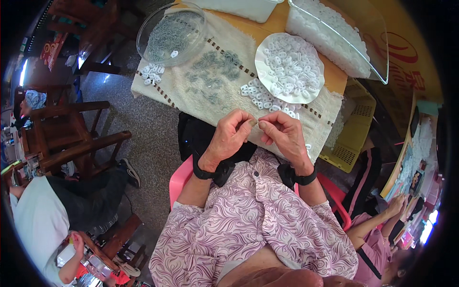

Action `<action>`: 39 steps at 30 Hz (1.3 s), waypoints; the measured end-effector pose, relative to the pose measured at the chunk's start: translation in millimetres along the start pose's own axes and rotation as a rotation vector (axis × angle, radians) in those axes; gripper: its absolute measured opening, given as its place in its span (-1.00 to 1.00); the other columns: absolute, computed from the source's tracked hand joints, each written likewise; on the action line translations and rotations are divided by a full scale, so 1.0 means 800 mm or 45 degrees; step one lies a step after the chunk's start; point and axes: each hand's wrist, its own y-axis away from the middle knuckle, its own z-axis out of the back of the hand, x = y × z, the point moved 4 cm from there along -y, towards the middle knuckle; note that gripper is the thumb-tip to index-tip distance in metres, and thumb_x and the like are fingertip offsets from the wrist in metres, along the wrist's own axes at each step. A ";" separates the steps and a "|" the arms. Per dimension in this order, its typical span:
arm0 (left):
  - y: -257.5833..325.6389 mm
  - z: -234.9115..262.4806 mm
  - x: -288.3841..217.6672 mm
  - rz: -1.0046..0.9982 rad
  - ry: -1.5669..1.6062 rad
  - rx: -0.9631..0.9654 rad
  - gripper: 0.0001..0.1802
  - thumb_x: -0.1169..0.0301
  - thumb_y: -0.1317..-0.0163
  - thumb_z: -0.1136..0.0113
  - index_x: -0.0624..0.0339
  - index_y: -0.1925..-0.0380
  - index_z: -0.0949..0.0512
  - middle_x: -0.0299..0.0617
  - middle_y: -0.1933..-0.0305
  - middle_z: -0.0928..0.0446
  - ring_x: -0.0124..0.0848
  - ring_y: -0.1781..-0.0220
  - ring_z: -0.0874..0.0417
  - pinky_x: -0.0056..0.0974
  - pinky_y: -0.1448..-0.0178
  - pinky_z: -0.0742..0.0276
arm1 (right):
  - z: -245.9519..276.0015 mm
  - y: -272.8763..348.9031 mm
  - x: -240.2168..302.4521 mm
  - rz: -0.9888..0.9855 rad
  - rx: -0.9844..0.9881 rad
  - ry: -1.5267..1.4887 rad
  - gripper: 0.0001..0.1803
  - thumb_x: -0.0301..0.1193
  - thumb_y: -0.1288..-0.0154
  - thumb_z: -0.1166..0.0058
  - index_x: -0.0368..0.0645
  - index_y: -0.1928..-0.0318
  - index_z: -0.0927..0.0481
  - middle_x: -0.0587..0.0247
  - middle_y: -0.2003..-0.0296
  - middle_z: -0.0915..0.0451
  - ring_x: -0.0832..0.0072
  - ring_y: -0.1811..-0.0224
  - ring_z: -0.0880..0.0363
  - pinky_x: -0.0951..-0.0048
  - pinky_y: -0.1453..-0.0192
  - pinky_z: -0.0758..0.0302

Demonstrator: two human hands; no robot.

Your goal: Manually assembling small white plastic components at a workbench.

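My left hand [230, 136] and my right hand [286, 135] meet over the near edge of a cream cloth [189, 93]. Thumb and forefinger are pinched on each, fingertips almost touching; whatever is between them is too small to make out. Just beyond lies a loose heap of small white two-holed plastic pieces [267, 101], beside a scalloped white plate [260, 60] piled with the same kind. Small grey, wire-like pieces [213, 67] are spread on the cloth, farther left. One small white piece [308, 147] rests near my right wrist.
A clear round bowl [204, 26] of grey pieces stands far left, near a white cluster [152, 74]. A clear bin [377, 67] of white pieces sits far right. Below the table's right side is a yellow crate [340, 158]. Other people [43, 215] sit at both sides.
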 end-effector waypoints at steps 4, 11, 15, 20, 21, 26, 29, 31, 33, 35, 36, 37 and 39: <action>0.003 -0.002 0.002 -0.001 -0.041 0.020 -0.87 0.45 -0.32 -0.10 0.33 0.31 -0.49 -0.29 0.45 -0.44 -0.62 0.56 -0.44 -0.46 0.49 -0.39 | -0.002 0.002 0.003 -0.015 0.005 0.036 -0.86 -0.46 -0.33 -0.10 -0.32 0.24 -0.55 0.35 0.53 -0.56 0.72 0.55 -0.51 0.68 0.50 -0.44; 0.002 -0.003 0.005 0.098 0.058 0.040 -0.83 0.42 -0.33 -0.07 0.35 0.26 -0.49 -0.26 0.41 -0.49 -0.62 0.56 -0.47 -0.49 0.51 -0.43 | -0.003 0.002 0.002 -0.029 -0.023 0.053 -0.85 -0.46 -0.34 -0.07 -0.32 0.22 -0.51 0.32 0.52 -0.56 0.71 0.54 -0.54 0.69 0.50 -0.45; 0.002 -0.003 0.008 0.161 0.102 0.076 -0.81 0.40 -0.33 -0.09 0.35 0.26 -0.50 -0.26 0.41 -0.49 -0.62 0.55 -0.47 -0.49 0.52 -0.43 | -0.005 0.000 0.003 -0.019 -0.031 0.058 -0.85 -0.46 -0.35 -0.05 -0.32 0.20 -0.50 0.33 0.52 -0.55 0.70 0.54 -0.53 0.69 0.51 -0.45; 0.004 -0.007 0.003 0.097 0.005 0.001 -0.85 0.42 -0.34 -0.10 0.31 0.28 -0.50 -0.38 0.51 -0.45 -0.68 0.56 -0.42 -0.53 0.50 -0.39 | -0.005 0.003 0.000 -0.022 -0.019 0.017 -0.85 -0.46 -0.35 -0.05 -0.32 0.19 -0.48 0.34 0.51 -0.53 0.70 0.55 -0.52 0.69 0.51 -0.44; 0.004 -0.008 0.002 0.099 0.006 0.001 -0.85 0.42 -0.34 -0.10 0.31 0.28 -0.50 -0.38 0.51 -0.45 -0.68 0.56 -0.42 -0.53 0.50 -0.39 | -0.005 0.003 0.001 -0.021 -0.021 0.012 -0.85 -0.46 -0.34 -0.05 -0.32 0.19 -0.48 0.34 0.51 -0.53 0.70 0.55 -0.51 0.68 0.52 -0.44; 0.002 -0.009 0.000 0.121 0.060 -0.032 -0.88 0.44 -0.32 -0.11 0.30 0.30 -0.50 -0.38 0.51 -0.45 -0.68 0.56 -0.43 -0.53 0.50 -0.39 | -0.006 0.002 0.005 -0.048 -0.032 -0.006 -0.86 -0.49 -0.33 -0.05 -0.33 0.19 -0.48 0.33 0.50 -0.54 0.70 0.54 -0.52 0.68 0.51 -0.44; 0.001 -0.009 -0.003 0.070 0.023 -0.029 -0.89 0.46 -0.32 -0.11 0.30 0.31 -0.50 -0.38 0.51 -0.45 -0.68 0.57 -0.43 -0.53 0.50 -0.38 | -0.004 0.001 0.003 -0.051 -0.027 -0.008 -0.86 -0.49 -0.32 -0.04 -0.34 0.19 -0.47 0.32 0.50 -0.54 0.69 0.55 -0.51 0.67 0.51 -0.44; 0.000 -0.008 0.006 -0.033 -0.088 -0.039 -0.89 0.46 -0.31 -0.11 0.30 0.31 -0.50 -0.37 0.51 -0.45 -0.67 0.57 -0.42 -0.53 0.50 -0.37 | -0.005 0.001 0.003 -0.046 -0.015 -0.013 -0.86 -0.49 -0.32 -0.04 -0.34 0.20 -0.47 0.32 0.50 -0.53 0.69 0.56 -0.51 0.67 0.51 -0.44; 0.001 -0.009 0.001 -0.134 -0.198 -0.048 -0.90 0.47 -0.31 -0.11 0.30 0.31 -0.50 -0.36 0.51 -0.45 -0.67 0.56 -0.42 -0.52 0.51 -0.37 | -0.002 0.002 0.004 -0.074 -0.100 -0.050 -0.85 -0.47 -0.32 -0.05 -0.34 0.21 -0.47 0.33 0.52 -0.52 0.68 0.57 -0.50 0.67 0.52 -0.44; 0.006 -0.014 -0.009 -0.153 -0.267 0.008 -0.93 0.54 -0.19 -0.15 0.33 0.37 -0.49 -0.08 0.42 -0.48 -0.25 0.40 -0.54 -0.23 0.31 -0.44 | 0.000 -0.001 0.003 -0.053 -0.151 -0.077 -0.84 -0.46 -0.33 -0.05 -0.33 0.21 -0.47 0.34 0.53 -0.52 0.68 0.58 -0.50 0.66 0.53 -0.43; 0.006 -0.013 -0.009 -0.153 -0.267 0.007 -0.93 0.54 -0.19 -0.15 0.33 0.37 -0.49 -0.08 0.42 -0.48 -0.25 0.40 -0.54 -0.23 0.31 -0.44 | 0.003 -0.002 0.002 -0.032 -0.203 -0.103 -0.83 -0.44 -0.33 -0.05 -0.33 0.21 -0.47 0.35 0.55 -0.51 0.69 0.58 -0.50 0.66 0.54 -0.43; 0.005 -0.009 -0.007 -0.161 -0.328 -0.072 -0.93 0.54 -0.19 -0.16 0.32 0.38 -0.49 -0.08 0.42 -0.48 -0.22 0.40 -0.54 -0.22 0.32 -0.44 | 0.003 -0.002 0.002 -0.032 -0.203 -0.103 -0.83 -0.44 -0.33 -0.05 -0.33 0.21 -0.47 0.35 0.55 -0.51 0.69 0.58 -0.50 0.66 0.54 -0.43; 0.004 -0.003 -0.004 -0.165 -0.386 -0.147 -0.93 0.54 -0.18 -0.16 0.30 0.38 -0.48 -0.08 0.42 -0.47 -0.19 0.41 -0.55 -0.21 0.33 -0.44 | 0.004 0.000 0.002 -0.065 -0.135 0.028 -0.82 -0.43 -0.34 -0.05 -0.33 0.22 -0.47 0.34 0.55 -0.51 0.69 0.59 -0.49 0.65 0.54 -0.43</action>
